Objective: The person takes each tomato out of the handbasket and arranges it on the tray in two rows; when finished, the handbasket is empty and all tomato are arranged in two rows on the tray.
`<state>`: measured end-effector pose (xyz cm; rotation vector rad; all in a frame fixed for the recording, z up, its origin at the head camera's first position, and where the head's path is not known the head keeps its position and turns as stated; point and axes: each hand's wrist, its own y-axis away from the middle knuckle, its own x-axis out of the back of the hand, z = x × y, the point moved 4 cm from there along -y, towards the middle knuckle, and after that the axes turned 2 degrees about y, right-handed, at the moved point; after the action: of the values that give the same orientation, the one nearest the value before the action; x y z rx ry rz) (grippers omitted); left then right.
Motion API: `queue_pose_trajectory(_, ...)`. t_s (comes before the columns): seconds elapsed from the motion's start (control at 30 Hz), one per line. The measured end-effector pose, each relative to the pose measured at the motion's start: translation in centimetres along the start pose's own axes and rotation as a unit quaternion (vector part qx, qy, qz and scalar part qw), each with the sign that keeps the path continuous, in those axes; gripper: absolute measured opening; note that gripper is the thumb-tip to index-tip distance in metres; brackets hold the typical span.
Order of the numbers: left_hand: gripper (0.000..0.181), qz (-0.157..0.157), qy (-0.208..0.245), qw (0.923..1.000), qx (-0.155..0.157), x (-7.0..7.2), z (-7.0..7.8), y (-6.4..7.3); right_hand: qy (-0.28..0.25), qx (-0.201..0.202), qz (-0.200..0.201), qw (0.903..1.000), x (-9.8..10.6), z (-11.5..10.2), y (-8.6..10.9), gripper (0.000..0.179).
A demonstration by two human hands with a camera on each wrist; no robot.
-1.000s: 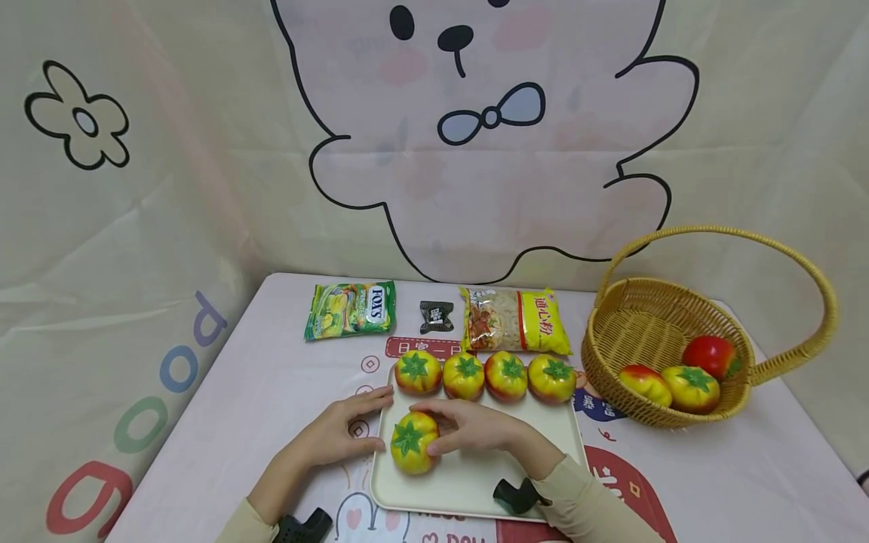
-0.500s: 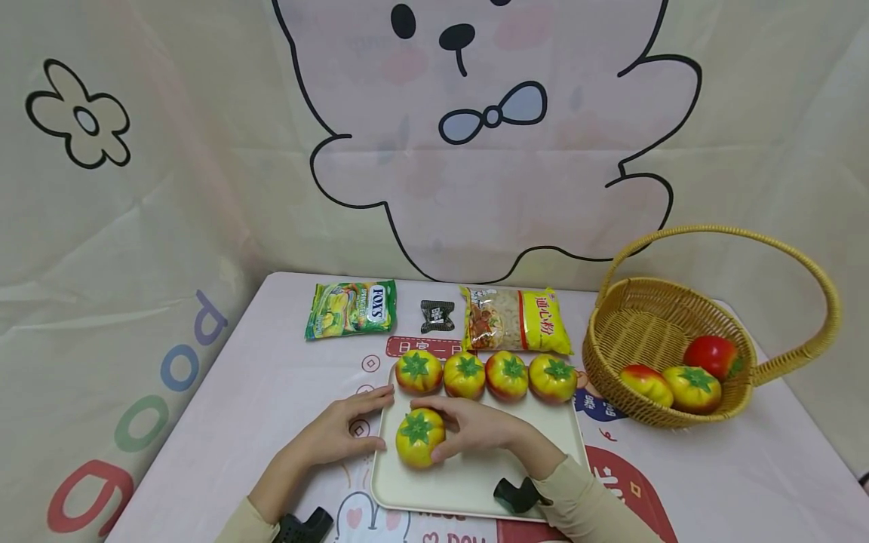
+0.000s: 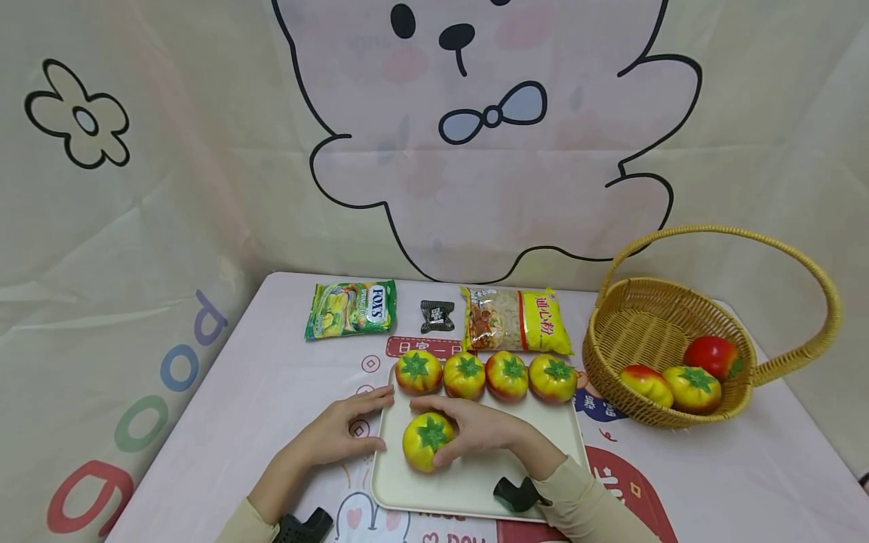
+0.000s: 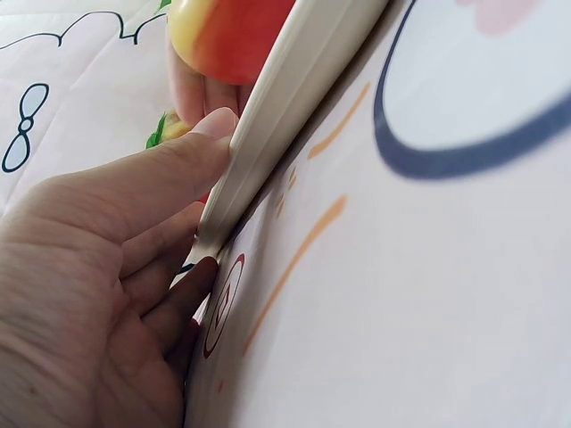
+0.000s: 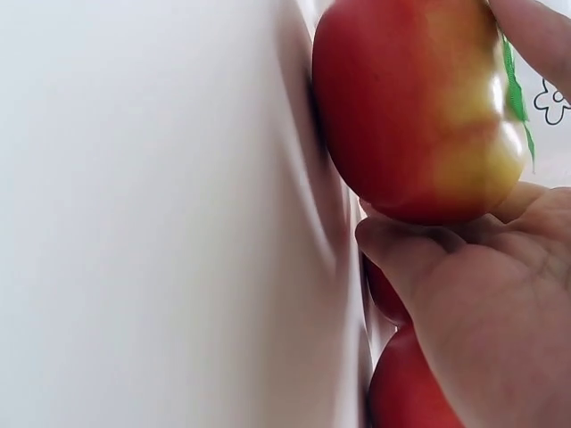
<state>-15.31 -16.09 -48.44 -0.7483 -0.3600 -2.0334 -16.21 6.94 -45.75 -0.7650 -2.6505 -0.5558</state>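
A toy tomato (image 3: 428, 442), yellow with a green star-shaped leaf top and a red underside, sits on the left part of a cream tray (image 3: 475, 486). My right hand (image 3: 478, 430) holds it from the right, thumb in front and fingers behind. In the right wrist view the tomato (image 5: 419, 107) lies between thumb and fingers. My left hand (image 3: 333, 431) rests against the tray's left edge with fingers spread. The left wrist view shows the thumb (image 4: 169, 174) touching the rim. Along the tray's far edge stands a row of several similar tomatoes (image 3: 508, 377).
At the right stands a wicker basket (image 3: 624, 317) with a tall handle and 3 fruits inside. Behind the tray lie a green candy bag (image 3: 351, 309), a small black packet (image 3: 437, 317) and a yellow noodle bag (image 3: 516, 320).
The held tomato has shifted to the right on the tray, closer into my right hand, and its leaf top has turned. My left hand has stayed at the tray edge.
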Motion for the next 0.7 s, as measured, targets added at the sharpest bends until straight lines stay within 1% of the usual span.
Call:
queue_pose_trajectory(0.37,0.067,0.005,-0.012,0.9999,-0.009,0.0,-0.1,0.0,0.010,0.011,-0.004,0.9999,0.0,-0.4,0.3,0.080)
queue_pose_trajectory(0.5,0.067,0.003,-0.013,0.9999,-0.004,-0.1,-0.2,0.0,0.014,0.017,0.001,0.9998,0.1,-0.8,0.4,0.080)
queue_pose_trajectory(0.7,0.067,0.002,-0.011,0.9999,0.000,-0.1,-0.1,0.0,0.000,0.034,0.006,0.9994,0.5,-1.2,1.0,0.079)
